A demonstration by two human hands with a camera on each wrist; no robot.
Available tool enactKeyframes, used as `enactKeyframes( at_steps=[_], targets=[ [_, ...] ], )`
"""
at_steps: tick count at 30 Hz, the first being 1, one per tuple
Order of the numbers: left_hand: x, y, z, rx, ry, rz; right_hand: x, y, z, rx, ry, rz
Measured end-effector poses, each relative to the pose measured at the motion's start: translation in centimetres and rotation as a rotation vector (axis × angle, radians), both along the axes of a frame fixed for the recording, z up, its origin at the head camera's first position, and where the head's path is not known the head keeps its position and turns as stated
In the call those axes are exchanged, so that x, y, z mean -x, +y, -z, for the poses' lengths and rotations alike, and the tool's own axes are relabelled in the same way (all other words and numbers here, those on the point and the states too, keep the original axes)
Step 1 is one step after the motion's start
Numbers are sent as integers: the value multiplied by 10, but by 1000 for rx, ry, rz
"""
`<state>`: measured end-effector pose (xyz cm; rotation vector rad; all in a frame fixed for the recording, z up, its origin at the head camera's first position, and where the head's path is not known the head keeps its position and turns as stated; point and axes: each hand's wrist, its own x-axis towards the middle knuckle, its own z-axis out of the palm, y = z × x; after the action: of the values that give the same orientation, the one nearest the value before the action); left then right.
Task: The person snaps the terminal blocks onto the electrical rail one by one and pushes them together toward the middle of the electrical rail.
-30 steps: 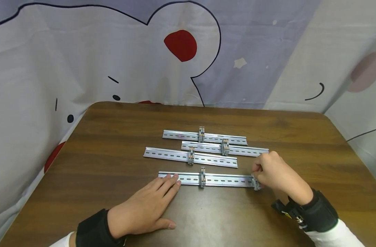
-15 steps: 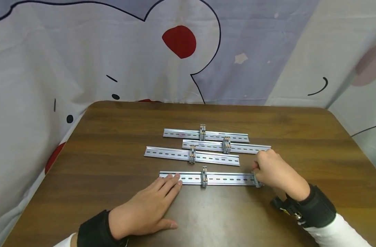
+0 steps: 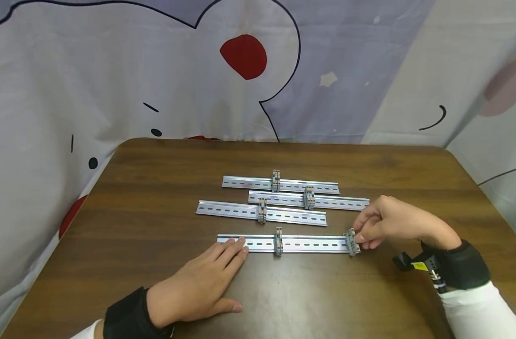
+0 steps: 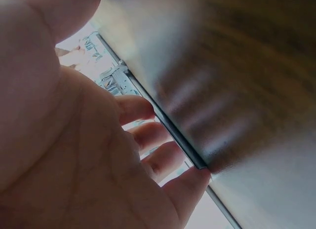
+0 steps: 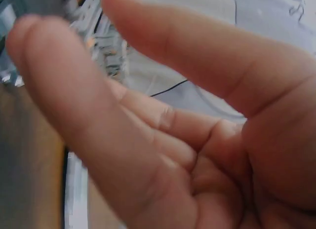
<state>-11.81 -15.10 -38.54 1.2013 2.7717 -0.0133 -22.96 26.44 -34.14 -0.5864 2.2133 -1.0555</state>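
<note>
Four slotted metal rails lie on the brown table point(image 3: 156, 263). My left hand point(image 3: 234, 247) lies flat, its fingertips pressing the left end of the nearest rail point(image 3: 313, 245); the left wrist view shows that hand point(image 4: 163, 160) against the rail's point(image 4: 163, 121) edge. A grey terminal block point(image 3: 278, 241) sits mid-rail. A second block point(image 3: 351, 241) sits at the rail's right end, and my right hand point(image 3: 359, 238) pinches it from the right with curled fingers. In the right wrist view the hand point(image 5: 69, 36) fills the frame, with a blurred grey block point(image 5: 44, 2) at its fingertips.
Three more rails point(image 3: 280, 185) point(image 3: 338, 203) point(image 3: 228, 209) lie farther back, each carrying a terminal block point(image 3: 276, 181) point(image 3: 309, 197) point(image 3: 262, 210). A cartoon-print cloth point(image 3: 249, 70) hangs behind and beside the table. Black wrist straps point(image 3: 461, 266) are on both forearms.
My right hand has swung from above the rail's right end out to its right side, uncovering the end block. The left hand has not moved.
</note>
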Motion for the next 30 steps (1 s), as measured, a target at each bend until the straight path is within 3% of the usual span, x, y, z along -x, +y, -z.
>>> enactKeyframes(
  at_steps=[5, 19, 30],
  targets=[
    [-2, 2, -3, 15, -38, -17, 5, 1, 11, 37, -109, 24],
    [-3, 2, -3, 9, 42, 4, 4, -10, 20, 145, -181, 87],
    [-3, 2, -4, 9, 38, -7, -2, -34, 28, 205, -179, 117]
  ],
)
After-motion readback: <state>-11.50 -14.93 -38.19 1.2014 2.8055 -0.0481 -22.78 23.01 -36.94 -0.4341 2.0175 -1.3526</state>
